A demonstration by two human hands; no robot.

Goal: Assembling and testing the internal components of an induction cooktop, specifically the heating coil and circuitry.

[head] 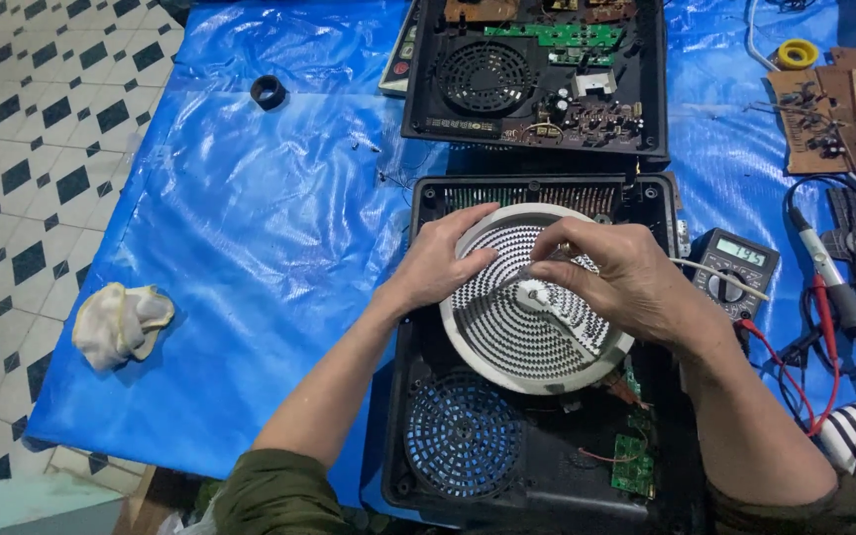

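Note:
A round grey heating coil disc [517,332] with a spiral of wire lies over an opened black cooker base [403,396] that has a blue fan grille [463,436] and small green circuit boards [632,464]. My left hand [438,260] rests on the disc's upper left rim, fingers spread along the edge. My right hand [621,277] lies across the disc's upper right part, fingertips pinched at a small part near the centre.
A second opened cooker base [537,74] with a black fan sits farther back on the blue tarp [250,238]. A multimeter [740,269] with red and black leads, a soldering iron [839,297], brown circuit boards [834,119], a black tape roll [268,92] and a crumpled cloth [119,322] lie around.

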